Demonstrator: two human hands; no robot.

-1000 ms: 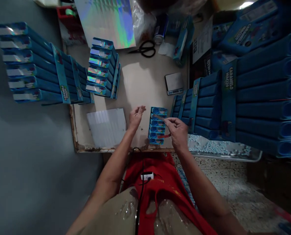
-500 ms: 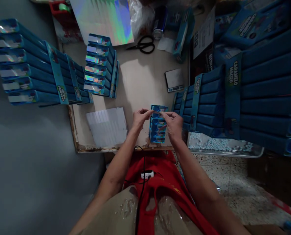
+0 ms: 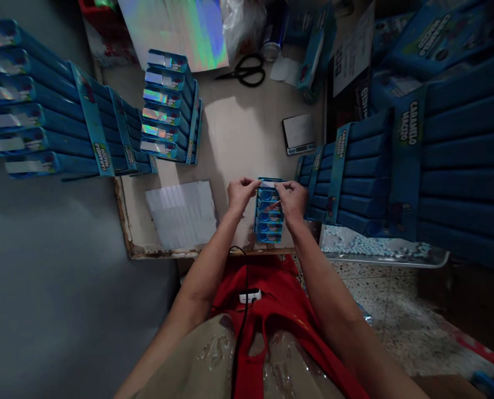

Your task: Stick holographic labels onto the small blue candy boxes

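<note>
A small pale sticker strip [image 3: 268,184] is stretched between my two hands, over the topmost box of a short blue column of boxes [image 3: 268,228]. My left hand [image 3: 240,195] pinches the strip's left end between thumb and finger. The right end is in the fingertips of my right hand [image 3: 293,199]. From under the right hand a thin pointed tool [image 3: 272,206] juts out across the boxes; its kind is unclear. Round blue marks show on the lower box ends.
Tall blue box stacks stand at left [image 3: 91,119] and right [image 3: 408,144], with a shorter stack [image 3: 163,113] nearby. White backing sheet [image 3: 182,213], scissors [image 3: 249,71], small scale [image 3: 299,134] and iridescent sheet [image 3: 176,33] lie on the table. A tray [image 3: 375,257] holds pale candies.
Both hands have shifted slightly away from me, bringing the strip from the second box's level up to the topmost box. The strip now shows its pale face. The view has tilted slightly.
</note>
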